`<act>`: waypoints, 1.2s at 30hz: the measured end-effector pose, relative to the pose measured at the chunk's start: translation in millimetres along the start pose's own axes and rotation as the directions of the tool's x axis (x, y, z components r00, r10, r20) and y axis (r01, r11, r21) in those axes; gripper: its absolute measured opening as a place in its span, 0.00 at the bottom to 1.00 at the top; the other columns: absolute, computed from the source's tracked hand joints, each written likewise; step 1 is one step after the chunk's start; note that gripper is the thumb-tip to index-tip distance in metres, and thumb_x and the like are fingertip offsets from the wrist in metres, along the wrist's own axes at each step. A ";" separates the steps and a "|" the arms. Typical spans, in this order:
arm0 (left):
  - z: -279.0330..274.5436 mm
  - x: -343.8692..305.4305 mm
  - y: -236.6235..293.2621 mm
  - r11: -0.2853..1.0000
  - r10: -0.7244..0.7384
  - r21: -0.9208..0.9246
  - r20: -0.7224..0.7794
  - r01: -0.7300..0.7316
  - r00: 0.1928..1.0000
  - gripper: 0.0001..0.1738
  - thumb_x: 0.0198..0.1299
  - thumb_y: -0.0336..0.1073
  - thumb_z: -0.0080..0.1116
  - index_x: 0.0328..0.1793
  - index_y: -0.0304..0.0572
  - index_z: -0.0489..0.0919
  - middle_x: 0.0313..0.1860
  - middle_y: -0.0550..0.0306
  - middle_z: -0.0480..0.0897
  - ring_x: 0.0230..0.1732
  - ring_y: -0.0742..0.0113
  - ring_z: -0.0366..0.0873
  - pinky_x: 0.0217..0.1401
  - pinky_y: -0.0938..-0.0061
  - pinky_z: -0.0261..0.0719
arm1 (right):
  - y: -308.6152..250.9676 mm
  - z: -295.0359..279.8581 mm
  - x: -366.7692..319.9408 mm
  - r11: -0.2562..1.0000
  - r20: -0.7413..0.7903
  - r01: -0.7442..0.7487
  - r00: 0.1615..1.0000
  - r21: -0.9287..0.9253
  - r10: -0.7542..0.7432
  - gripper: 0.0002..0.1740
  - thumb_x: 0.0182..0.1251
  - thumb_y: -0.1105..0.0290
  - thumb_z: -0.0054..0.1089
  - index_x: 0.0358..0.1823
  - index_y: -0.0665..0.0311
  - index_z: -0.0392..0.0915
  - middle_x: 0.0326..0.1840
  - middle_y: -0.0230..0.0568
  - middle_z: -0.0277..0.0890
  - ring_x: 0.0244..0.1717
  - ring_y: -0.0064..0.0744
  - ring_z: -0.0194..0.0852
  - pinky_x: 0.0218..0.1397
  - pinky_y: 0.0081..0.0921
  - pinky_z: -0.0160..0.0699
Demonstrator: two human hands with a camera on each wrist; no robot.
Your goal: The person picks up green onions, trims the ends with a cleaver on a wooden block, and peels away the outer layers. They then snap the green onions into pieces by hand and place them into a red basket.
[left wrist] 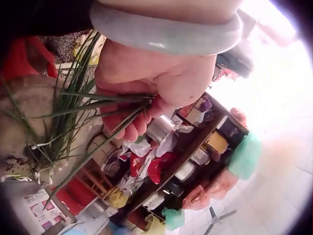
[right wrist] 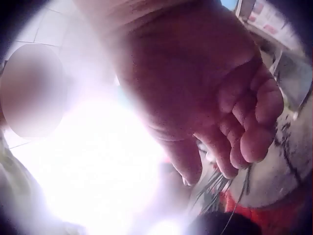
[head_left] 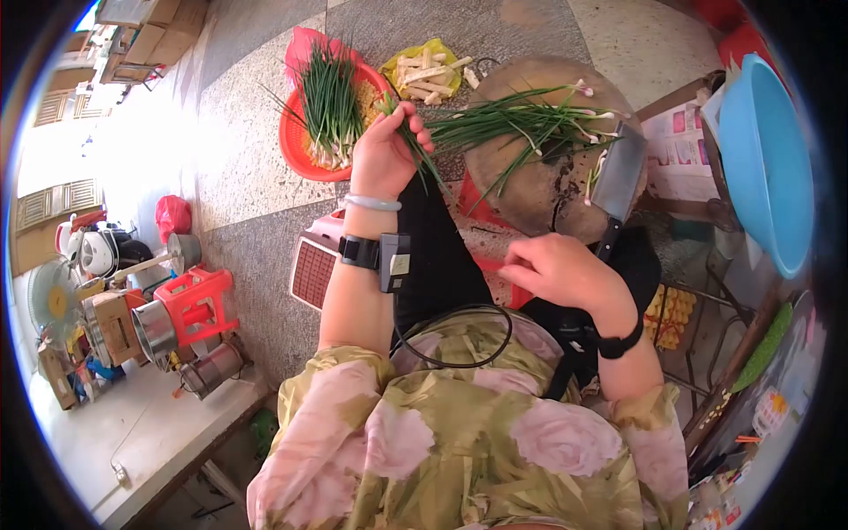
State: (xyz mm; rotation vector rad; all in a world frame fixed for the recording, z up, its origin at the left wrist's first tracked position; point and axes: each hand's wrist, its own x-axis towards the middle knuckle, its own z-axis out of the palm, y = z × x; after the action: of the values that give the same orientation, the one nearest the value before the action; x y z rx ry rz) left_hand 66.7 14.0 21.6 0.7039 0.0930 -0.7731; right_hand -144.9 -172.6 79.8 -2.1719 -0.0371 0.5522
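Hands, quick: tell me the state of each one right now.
Left hand: closed on a bunch of green onions.
Right hand: fingers curled, nothing visible in it, next to the cleaver.

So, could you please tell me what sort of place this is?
Likely an informal food-prep corner on a tiled floor: a round wooden chopping block with a cleaver, scallions in a red basket, and metal pots nearby.

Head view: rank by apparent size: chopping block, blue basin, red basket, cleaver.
1. chopping block
2. blue basin: tilted at the warped frame edge, so its rank against the block is unsure
3. red basket: partly covered by greens
4. cleaver
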 end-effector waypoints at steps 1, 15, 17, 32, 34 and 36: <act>-2.8 4.5 0.5 1.000 0.001 0.001 -0.010 -0.001 1.000 0.08 0.68 0.36 0.46 0.44 0.39 0.73 0.30 0.58 0.74 0.31 0.62 0.72 0.36 0.66 0.73 | -2.8 0.0 14.5 0.999 0.090 0.022 0.996 0.032 -0.024 0.15 0.61 0.58 0.56 0.30 0.63 0.78 0.28 0.48 0.79 0.34 0.52 0.78 0.37 0.44 0.75; -101.9 56.4 13.7 0.965 0.116 -0.202 -0.251 -0.169 0.961 0.07 0.68 0.33 0.45 0.46 0.39 0.71 0.28 0.64 0.65 0.28 0.72 0.62 0.33 0.77 0.64 | 189.5 199.1 126.2 0.843 0.249 -0.498 0.807 -0.203 0.536 0.15 0.60 0.67 0.49 0.44 0.63 0.81 0.45 0.56 0.79 0.48 0.51 0.79 0.49 0.41 0.76; -104.8 62.9 16.4 0.965 0.144 -0.165 -0.312 -0.203 0.939 0.08 0.69 0.34 0.44 0.47 0.38 0.71 0.29 0.64 0.64 0.27 0.73 0.60 0.32 0.78 0.62 | 221.3 221.0 129.9 0.797 0.174 -0.589 0.777 -0.136 0.605 0.15 0.60 0.66 0.49 0.44 0.63 0.81 0.45 0.56 0.79 0.48 0.51 0.79 0.50 0.41 0.76; -145.4 3.8 29.6 0.925 0.187 -0.239 -0.390 -0.295 0.902 0.11 0.71 0.33 0.37 0.50 0.35 0.68 0.31 0.60 0.64 0.24 0.74 0.60 0.28 0.80 0.62 | 305.4 339.2 119.9 0.585 0.110 -0.751 0.638 0.304 0.762 0.16 0.62 0.62 0.48 0.43 0.62 0.80 0.46 0.55 0.78 0.49 0.51 0.77 0.52 0.42 0.75; -146.1 -11.2 28.2 0.895 0.205 -0.286 -0.414 -0.341 0.887 0.11 0.72 0.33 0.37 0.48 0.34 0.69 0.29 0.61 0.65 0.24 0.74 0.60 0.28 0.79 0.62 | 305.6 337.6 113.7 0.613 0.108 -0.734 0.662 0.292 0.741 0.16 0.62 0.62 0.48 0.43 0.62 0.80 0.46 0.54 0.78 0.49 0.52 0.77 0.53 0.42 0.75; -159.6 -20.1 23.5 0.896 0.173 -0.320 -0.388 -0.308 0.905 0.10 0.71 0.34 0.40 0.47 0.36 0.70 0.29 0.61 0.67 0.24 0.74 0.60 0.28 0.80 0.62 | 302.6 322.7 116.8 0.673 0.092 -0.722 0.690 0.158 0.718 0.16 0.62 0.61 0.48 0.43 0.62 0.79 0.46 0.54 0.78 0.49 0.52 0.77 0.53 0.42 0.74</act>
State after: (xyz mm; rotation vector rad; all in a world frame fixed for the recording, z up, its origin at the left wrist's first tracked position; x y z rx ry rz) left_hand 95.2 136.1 -81.9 0.4663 0.4598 -0.3609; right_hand -219.3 -92.1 -364.5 -1.9360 0.8779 0.9786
